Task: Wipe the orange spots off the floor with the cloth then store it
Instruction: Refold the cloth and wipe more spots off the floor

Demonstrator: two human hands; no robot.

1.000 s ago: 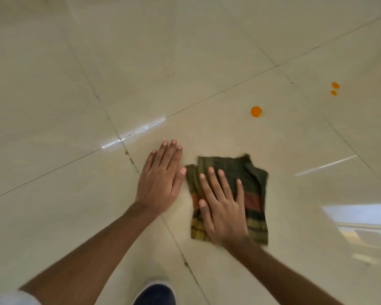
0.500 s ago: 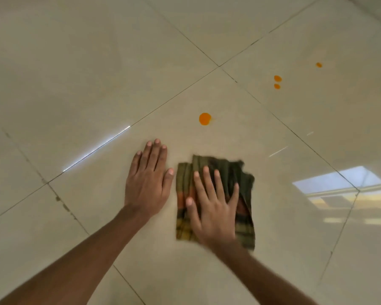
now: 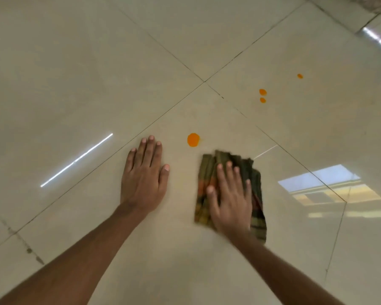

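The right hand point(image 3: 230, 199) is pressing fingers-spread on the folded olive plaid cloth point(image 3: 209, 172) just below-right of the largest orange spot point(image 3: 193, 140) (still unwiped), while the left hand point(image 3: 143, 175), also flat and open, is bracing on the glossy beige tiled floor point(image 3: 97, 84) left of that spot.

Left hand point(image 3: 144, 177) flat on floor point(image 3: 75, 73), well left of cloth point(image 3: 230, 190). Right hand point(image 3: 231, 201) flat on top of cloth. Nearest spot point(image 3: 193, 140) between hands, just beyond them. Paired spots point(image 3: 262, 95) farther off to the right; last spot point(image 3: 299, 76) beyond those.
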